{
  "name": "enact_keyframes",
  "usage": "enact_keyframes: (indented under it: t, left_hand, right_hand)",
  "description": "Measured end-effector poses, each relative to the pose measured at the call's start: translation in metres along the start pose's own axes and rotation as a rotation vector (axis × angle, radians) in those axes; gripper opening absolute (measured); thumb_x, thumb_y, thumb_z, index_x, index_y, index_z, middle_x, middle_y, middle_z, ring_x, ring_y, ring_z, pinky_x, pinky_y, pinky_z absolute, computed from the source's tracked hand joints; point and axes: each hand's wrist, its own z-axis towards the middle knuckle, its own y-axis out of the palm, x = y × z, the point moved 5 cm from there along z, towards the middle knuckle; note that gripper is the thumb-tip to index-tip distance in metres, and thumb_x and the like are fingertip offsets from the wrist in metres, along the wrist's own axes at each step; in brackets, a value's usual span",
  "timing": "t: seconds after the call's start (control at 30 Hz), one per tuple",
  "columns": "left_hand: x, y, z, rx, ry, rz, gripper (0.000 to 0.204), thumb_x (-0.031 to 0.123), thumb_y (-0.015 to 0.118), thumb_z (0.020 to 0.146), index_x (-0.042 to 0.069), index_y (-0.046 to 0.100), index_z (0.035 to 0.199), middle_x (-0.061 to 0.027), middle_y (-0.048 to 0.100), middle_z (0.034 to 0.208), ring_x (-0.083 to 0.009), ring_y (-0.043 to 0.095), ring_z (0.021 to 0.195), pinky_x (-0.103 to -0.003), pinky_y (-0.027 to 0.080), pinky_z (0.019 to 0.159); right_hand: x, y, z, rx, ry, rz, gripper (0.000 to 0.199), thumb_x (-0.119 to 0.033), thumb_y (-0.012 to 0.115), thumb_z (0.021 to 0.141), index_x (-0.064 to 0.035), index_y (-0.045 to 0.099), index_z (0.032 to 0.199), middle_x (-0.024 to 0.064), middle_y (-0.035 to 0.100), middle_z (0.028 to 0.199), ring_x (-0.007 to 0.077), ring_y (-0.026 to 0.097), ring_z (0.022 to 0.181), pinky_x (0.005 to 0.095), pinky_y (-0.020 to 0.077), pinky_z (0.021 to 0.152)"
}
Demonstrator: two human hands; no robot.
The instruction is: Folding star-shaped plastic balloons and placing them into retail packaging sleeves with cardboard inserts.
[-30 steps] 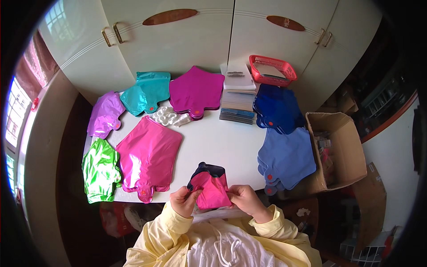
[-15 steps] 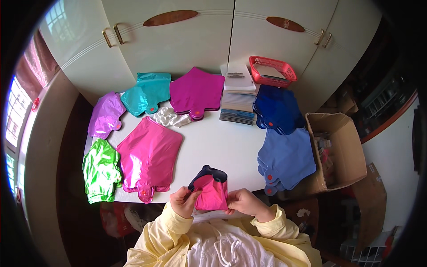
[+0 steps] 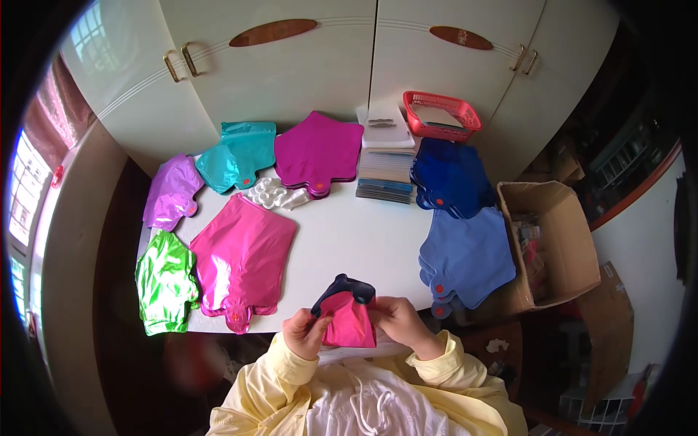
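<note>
Some of my fingers are lost to view: those of my left hand [image 3: 305,332] bend out of sight behind the pink piece [image 3: 349,323], and my right hand's [image 3: 402,322] tips go behind its other edge. The dim contents of the cardboard box [image 3: 574,247] are hard to make out. I hold the piece between both hands, the left pinching its left side with the thumb in front, the right gripping its right edge — right before me, at the table's [image 3: 349,251] near edge. It is bright pink and creased, with a dark navy band curling along its top. The pale mark on the cupboard's oval plaque [image 3: 460,38] is too small to read.
</note>
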Motion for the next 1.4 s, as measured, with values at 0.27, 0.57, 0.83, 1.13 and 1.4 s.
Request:
enact_keyframes:
  t: [0.27,0.57,0.83,1.13,1.4]
  left_hand:
    - [0.001,0.006,-0.003,-0.017,0.073,0.047,0.032,-0.003,0.070,0.080,0.004,0.042,0.067,0.0035,0.045,0.059,-0.0044,0.035,0.055,-0.022,0.032,0.047]
    - [0.011,0.003,0.003,0.099,0.077,0.056,0.023,-0.005,0.068,0.081,0.003,0.048,0.075,0.0035,0.047,0.062,-0.0030,0.039,0.058,-0.020,0.034,0.050]
    - [0.016,0.003,0.006,0.081,0.067,0.016,0.019,-0.006,0.066,0.082,0.002,0.049,0.077,0.0027,0.049,0.066,-0.0027,0.041,0.061,-0.019,0.035,0.053]
    - [0.022,0.005,0.010,0.089,0.107,0.064,0.021,-0.005,0.066,0.083,0.003,0.048,0.075,0.0037,0.048,0.064,-0.0025,0.040,0.060,-0.019,0.034,0.051]
    - [-0.001,0.006,0.016,-0.022,-0.079,-0.152,0.025,-0.002,0.066,0.084,0.004,0.047,0.070,0.0058,0.044,0.063,-0.0022,0.035,0.059,-0.020,0.031,0.049]
  right_hand:
    - [0.001,0.006,0.005,0.169,-0.033,0.138,0.007,-0.007,0.064,0.087,-0.0005,0.066,0.084,-0.0033,0.060,0.068,0.0015,0.048,0.065,0.0213,0.0418,0.058]
    - [0.004,0.020,0.001,0.033,-0.093,-0.069,0.019,-0.009,0.066,0.083,-0.0006,0.061,0.100,0.0074,0.066,0.077,0.0072,0.056,0.068,0.0268,0.0471,0.063]
    - [0.008,0.019,-0.004,0.117,-0.062,0.095,0.010,-0.005,0.059,0.088,0.0005,0.061,0.096,0.0052,0.065,0.084,0.0072,0.058,0.073,0.0246,0.0481,0.067]
    - [-0.014,0.008,-0.012,0.226,-0.222,-0.056,0.009,-0.005,0.064,0.088,0.0006,0.058,0.090,0.0005,0.060,0.083,0.0033,0.051,0.071,0.0189,0.0439,0.065]
    - [-0.004,0.006,-0.006,0.303,-0.121,0.097,0.017,-0.011,0.071,0.083,0.0004,0.059,0.088,0.0024,0.063,0.072,0.0038,0.055,0.064,0.0207,0.0442,0.058]
